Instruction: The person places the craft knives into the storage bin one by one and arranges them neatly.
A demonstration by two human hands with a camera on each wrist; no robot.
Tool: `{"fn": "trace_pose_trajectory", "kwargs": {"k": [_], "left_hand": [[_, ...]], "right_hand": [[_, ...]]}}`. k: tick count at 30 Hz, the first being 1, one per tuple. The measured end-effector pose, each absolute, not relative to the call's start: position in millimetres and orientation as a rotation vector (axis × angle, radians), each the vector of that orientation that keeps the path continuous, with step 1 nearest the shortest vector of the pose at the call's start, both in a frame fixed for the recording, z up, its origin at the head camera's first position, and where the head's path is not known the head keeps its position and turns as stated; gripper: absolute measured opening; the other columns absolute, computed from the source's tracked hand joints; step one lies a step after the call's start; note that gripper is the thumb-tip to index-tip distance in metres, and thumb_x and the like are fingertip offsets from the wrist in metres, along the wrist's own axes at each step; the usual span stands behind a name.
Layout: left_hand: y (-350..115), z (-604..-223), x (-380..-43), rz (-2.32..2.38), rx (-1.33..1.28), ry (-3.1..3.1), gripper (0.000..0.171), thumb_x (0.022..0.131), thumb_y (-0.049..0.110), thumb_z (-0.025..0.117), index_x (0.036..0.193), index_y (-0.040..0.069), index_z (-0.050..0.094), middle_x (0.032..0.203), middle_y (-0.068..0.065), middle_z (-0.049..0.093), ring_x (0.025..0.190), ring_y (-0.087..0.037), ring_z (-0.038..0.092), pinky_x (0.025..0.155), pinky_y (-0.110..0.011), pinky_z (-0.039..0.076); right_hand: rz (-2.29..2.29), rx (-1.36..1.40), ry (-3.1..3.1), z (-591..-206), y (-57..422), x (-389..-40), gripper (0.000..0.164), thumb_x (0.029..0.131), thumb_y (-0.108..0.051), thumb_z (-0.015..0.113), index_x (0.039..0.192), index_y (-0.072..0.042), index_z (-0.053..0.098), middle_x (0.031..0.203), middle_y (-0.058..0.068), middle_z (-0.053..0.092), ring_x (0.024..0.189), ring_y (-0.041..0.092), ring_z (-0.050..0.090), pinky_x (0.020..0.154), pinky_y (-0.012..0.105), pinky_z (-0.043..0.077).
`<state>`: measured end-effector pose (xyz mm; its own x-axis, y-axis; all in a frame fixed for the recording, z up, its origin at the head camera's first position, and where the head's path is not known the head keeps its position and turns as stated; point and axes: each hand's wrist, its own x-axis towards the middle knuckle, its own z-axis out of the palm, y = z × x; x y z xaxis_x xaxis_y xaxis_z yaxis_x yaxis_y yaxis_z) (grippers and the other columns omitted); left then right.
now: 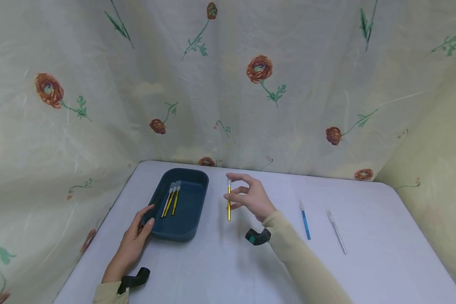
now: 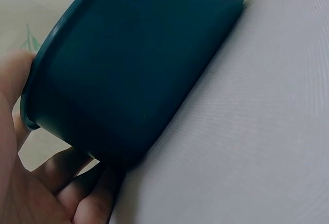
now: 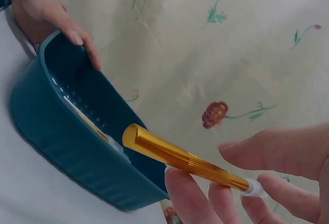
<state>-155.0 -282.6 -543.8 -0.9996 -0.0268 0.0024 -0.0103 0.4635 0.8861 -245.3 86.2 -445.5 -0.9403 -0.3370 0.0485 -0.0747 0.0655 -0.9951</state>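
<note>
My left hand (image 1: 131, 243) grips the near left corner of a dark teal plastic tray (image 1: 177, 237), thumb at the rim and fingers around the outer wall (image 2: 128, 70). Inside the tray lie three capped craft knives (image 1: 176, 202), two gold and one paler, side by side. To the right of the tray, my right hand (image 1: 255, 198) holds a gold craft knife (image 1: 229, 209) above the table. Its clear cap points up and away in the head view. The right wrist view shows the knurled gold handle (image 3: 175, 157) between thumb and fingers; its blade is not distinguishable.
A blue craft knife (image 1: 306, 224) and a silver one (image 1: 338, 234) lie on the white table (image 1: 380, 236), right of my right forearm. Behind the table and along both sides hangs a flower-patterned curtain (image 1: 228, 93).
</note>
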Motion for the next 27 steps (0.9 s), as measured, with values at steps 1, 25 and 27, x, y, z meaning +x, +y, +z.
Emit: {"fn": "trace_pose_trajectory", "kwargs": {"k": [1, 25, 27], "left_hand": [[-282, -543, -155, -1.618, 0.035, -2.673, 0.057, 0.119, 0.043, 0.046, 0.171, 0.024, 0.031, 0.180, -0.023, 0.016, 0.164, -0.046, 0.020, 0.129, -0.065, 0.024], [-286, -546, -157, -1.645, 0.002, -2.651, 0.056, 0.120, 0.041, 0.047, 0.171, 0.024, 0.031, 0.181, -0.021, 0.015, 0.164, -0.046, 0.017, 0.129, -0.067, 0.023], [-286, -546, -156, -1.643, 0.000, -2.650, 0.056, 0.119, 0.041, 0.047, 0.171, 0.024, 0.032, 0.180, -0.021, 0.016, 0.164, -0.046, 0.017, 0.129, -0.067, 0.024]], "right_hand": [[-1.975, -0.423, 2.142, -445, 84, -246, 0.062, 0.095, -0.002, 0.082, 0.153, -0.005, 0.061, 0.149, 0.021, 0.054, 0.095, 0.024, 0.075, 0.078, 0.048, 0.068], [-1.940, -0.512, 2.049, -442, 31, -274, 0.066, 0.093, 0.008, 0.079, 0.155, -0.004, 0.059, 0.146, 0.021, 0.052, 0.093, 0.026, 0.076, 0.076, 0.049, 0.068], [-1.933, -0.517, 2.040, -442, 26, -277, 0.066, 0.094, 0.009, 0.078, 0.156, -0.004, 0.058, 0.146, 0.020, 0.052, 0.093, 0.028, 0.076, 0.075, 0.046, 0.069]]}}
